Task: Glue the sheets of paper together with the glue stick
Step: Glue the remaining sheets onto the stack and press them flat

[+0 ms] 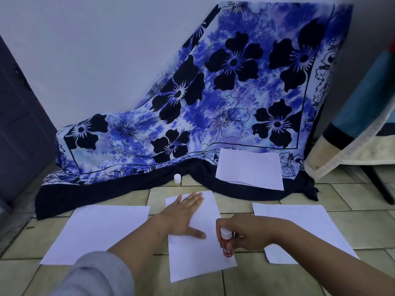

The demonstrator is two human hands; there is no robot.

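Observation:
A white sheet of paper (205, 257) lies in the middle of the tiled floor. My left hand (183, 214) rests flat on its upper left part, fingers straight. My right hand (241, 233) grips a red glue stick (226, 242) with a white end, held over the sheet's right edge with its lower end at the paper. A second sheet (96, 233) lies to the left, a third sheet (307, 229) to the right, partly under my right forearm. A fourth sheet (250, 167) lies farther back on the cloth. The white glue cap (177, 178) stands on the floor near the cloth's edge.
A blue flowered cloth (213, 99) drapes from the wall down to the floor behind the sheets. A dark door (19, 124) is at the left. A covered piece of furniture (363, 135) with a dark leg stands at the right.

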